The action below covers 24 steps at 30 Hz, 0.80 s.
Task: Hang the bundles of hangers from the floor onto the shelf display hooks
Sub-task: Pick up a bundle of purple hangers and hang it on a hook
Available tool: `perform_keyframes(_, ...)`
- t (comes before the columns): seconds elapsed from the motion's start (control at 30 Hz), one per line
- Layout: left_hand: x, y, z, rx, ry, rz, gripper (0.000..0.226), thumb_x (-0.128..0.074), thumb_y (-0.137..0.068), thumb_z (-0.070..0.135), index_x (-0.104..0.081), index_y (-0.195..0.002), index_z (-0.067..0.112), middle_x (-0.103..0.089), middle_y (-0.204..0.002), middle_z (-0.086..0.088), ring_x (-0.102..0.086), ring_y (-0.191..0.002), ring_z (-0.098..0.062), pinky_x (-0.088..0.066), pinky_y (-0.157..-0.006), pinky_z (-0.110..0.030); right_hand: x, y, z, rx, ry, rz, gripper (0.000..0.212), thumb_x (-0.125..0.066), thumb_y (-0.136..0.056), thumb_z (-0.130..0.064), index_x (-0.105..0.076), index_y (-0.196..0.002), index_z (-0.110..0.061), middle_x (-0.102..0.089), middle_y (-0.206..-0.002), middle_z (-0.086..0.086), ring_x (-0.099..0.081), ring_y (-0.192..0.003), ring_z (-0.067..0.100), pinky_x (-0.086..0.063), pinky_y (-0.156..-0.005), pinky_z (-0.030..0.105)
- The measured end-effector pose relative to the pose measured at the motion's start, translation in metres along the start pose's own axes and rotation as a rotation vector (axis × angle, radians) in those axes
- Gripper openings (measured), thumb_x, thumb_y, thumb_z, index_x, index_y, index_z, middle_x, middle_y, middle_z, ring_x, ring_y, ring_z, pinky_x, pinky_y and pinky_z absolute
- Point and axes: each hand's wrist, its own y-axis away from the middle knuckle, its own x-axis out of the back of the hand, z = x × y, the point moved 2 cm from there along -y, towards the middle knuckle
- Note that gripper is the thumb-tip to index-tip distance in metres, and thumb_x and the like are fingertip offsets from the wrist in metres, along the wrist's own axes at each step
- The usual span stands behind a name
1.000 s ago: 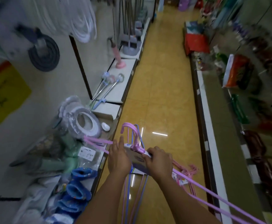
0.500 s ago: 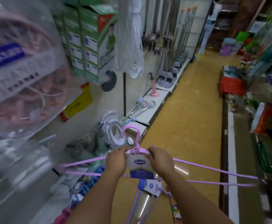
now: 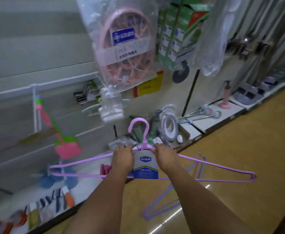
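Lifted higher and turned left toward the wall display since a moment ago. Left hand (image 3: 123,158) and right hand (image 3: 165,157) clamped on purple hanger bundle (image 3: 145,163) beside its hook (image 3: 139,128); more hangers (image 3: 168,200) near-right on floor. Judged ready for hanging.

Hanger bundle (image 3: 236,174) — both hands gripping
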Motion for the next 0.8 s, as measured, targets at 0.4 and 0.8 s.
perform_keyframes(0.4, 0.063, 0.121, -0.179, 0.349, 0.047, 0.113, 0.034, -0.039, -0.099, 0.022, -0.048, -0.132, 0.02, -0.052, -0.123, -0.014, -0.045, -0.117, -0.031, -0.041, -0.095, -0.042, -0.055, 0.053, -0.198, 0.343, 0.099, -0.059, 0.032, -0.034, -0.103, -0.032, -0.054, -0.116, -0.011, -0.059, -0.117, 0.011, -0.055, -0.108, 0.029, -0.041, -0.081, 0.035)
perform_keyframes(0.8, 0.121, 0.241, -0.372, 0.493, 0.096, 0.208, 0.036, -0.039, -0.099, 0.019, -0.047, -0.134, 0.019, -0.051, -0.125, -0.015, -0.044, -0.116, -0.03, -0.041, -0.094, -0.039, -0.131, 0.131, -0.4, 0.508, 0.083, -0.108, 0.033, -0.034, -0.103, -0.034, -0.054, -0.116, -0.011, -0.061, -0.112, 0.009, -0.057, -0.101, 0.027, -0.038, -0.073, 0.032)
